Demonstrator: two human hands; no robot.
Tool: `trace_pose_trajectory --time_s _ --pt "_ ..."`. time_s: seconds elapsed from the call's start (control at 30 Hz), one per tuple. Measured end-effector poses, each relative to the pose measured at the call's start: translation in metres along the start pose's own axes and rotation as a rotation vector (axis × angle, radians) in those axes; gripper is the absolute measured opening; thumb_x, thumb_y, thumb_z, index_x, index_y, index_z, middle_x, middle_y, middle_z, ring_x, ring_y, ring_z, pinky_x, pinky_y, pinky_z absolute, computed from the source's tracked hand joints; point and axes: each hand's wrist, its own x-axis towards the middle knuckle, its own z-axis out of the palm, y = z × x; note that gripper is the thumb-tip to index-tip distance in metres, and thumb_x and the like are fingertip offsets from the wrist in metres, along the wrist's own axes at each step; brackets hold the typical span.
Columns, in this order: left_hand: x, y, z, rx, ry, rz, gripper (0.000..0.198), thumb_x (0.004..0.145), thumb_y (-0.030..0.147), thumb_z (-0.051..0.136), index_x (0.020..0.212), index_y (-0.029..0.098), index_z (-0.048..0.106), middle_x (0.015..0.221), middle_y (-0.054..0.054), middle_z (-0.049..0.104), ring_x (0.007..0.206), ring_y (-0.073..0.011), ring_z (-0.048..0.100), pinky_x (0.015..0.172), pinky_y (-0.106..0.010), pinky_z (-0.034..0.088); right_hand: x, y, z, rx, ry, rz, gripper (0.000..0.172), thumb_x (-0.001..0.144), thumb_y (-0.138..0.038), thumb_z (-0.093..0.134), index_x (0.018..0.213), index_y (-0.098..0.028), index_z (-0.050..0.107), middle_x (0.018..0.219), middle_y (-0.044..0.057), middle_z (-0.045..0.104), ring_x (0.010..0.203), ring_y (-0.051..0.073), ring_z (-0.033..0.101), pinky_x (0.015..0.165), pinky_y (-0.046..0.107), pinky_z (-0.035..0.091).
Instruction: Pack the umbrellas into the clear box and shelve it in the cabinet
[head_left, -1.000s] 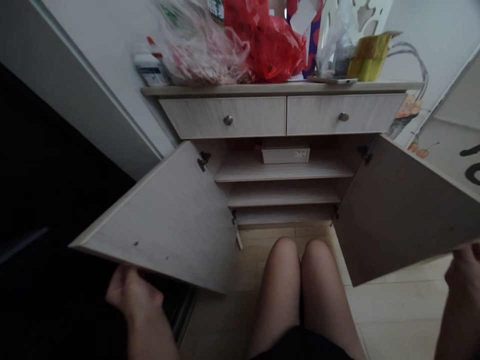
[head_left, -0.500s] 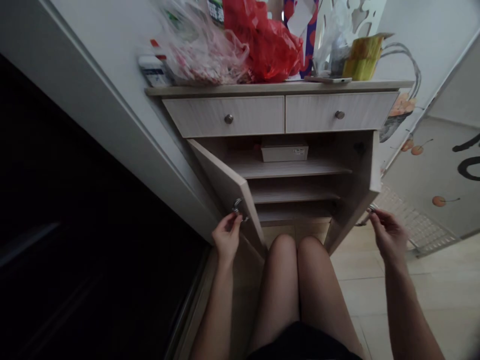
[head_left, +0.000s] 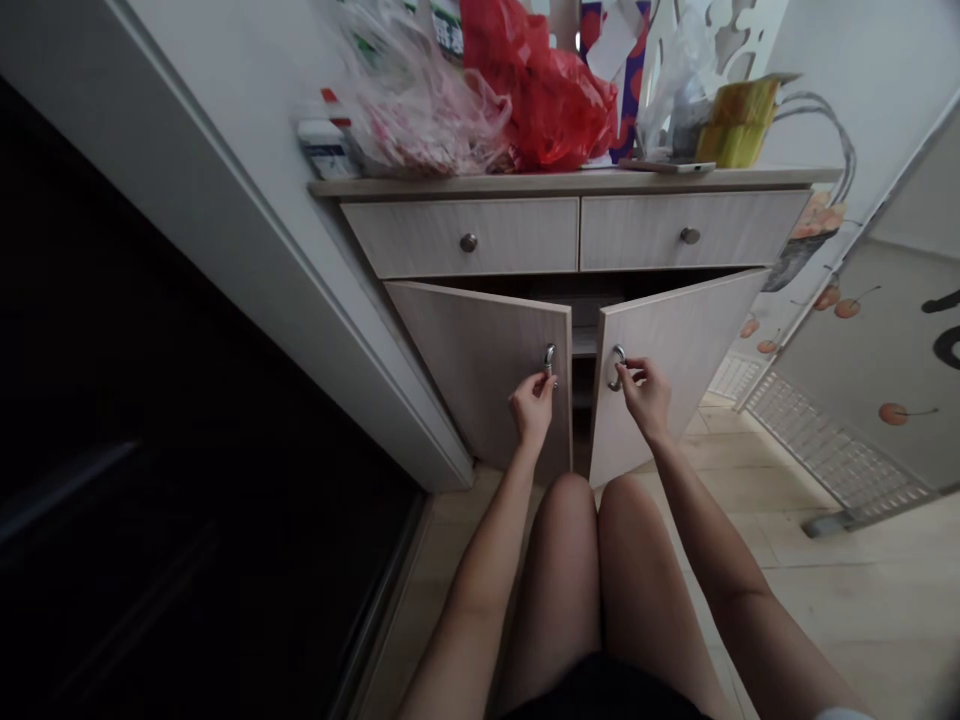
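Note:
A pale wooden cabinet stands before me with two lower doors nearly closed and a narrow dark gap between them. My left hand [head_left: 532,404] pinches the metal ring handle [head_left: 550,358] of the left door [head_left: 480,360]. My right hand [head_left: 643,394] pinches the ring handle [head_left: 616,366] of the right door [head_left: 675,350]. My bare knees [head_left: 600,540] are just below the doors. The shelves inside are almost wholly hidden.
Two shut drawers [head_left: 577,232] with round knobs sit above the doors. On the cabinet top [head_left: 570,182] lie a red plastic bag [head_left: 544,95], a pinkish bag [head_left: 427,110], a phone [head_left: 666,166] and a yellow packet [head_left: 739,120]. A dark doorway is at left, tiled floor [head_left: 847,590] at right.
Both doors stood wide open a second ago, showing shelves and a white box. My hands took the ring handles and swung the doors inward until almost closed.

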Motion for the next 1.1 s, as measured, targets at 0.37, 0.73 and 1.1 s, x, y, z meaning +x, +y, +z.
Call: trace_pose_trajectory --time_s 0.37,0.73,1.1 --pt "0.04 0.003 0.04 0.18 -0.099 0.012 0.013 0.087 0.026 0.067 0.091 0.016 0.074 0.092 -0.011 0.076 0.084 -0.0193 0.07 0.078 -0.028 0.048 0.04 -0.001 0.054 -0.188 -0.027 -0.016 0.05 0.095 -0.062 0.037 0.095 -0.019 0.063 0.089 0.009 0.07 0.075 0.021 0.063 0.069 0.03 0.041" --pt "0.069 0.006 0.059 0.238 -0.147 -0.024 0.016 0.088 0.029 0.066 0.093 0.016 0.074 0.094 -0.012 0.076 0.085 -0.02 0.069 0.078 -0.028 0.046 0.071 0.01 0.084 -0.196 -0.044 -0.058 0.041 0.096 -0.055 0.039 0.094 -0.02 0.061 0.094 0.01 0.07 0.084 0.022 0.064 0.074 0.031 0.042" --pt "0.086 -0.001 0.071 0.293 -0.172 0.015 0.02 0.089 0.03 0.065 0.097 0.013 0.074 0.098 -0.014 0.075 0.087 -0.0204 0.068 0.079 -0.028 0.044 0.087 0.018 0.101 -0.132 -0.04 -0.082 0.036 0.094 -0.05 0.044 0.09 -0.018 0.061 0.094 0.011 0.069 0.086 0.022 0.063 0.078 0.033 0.044"
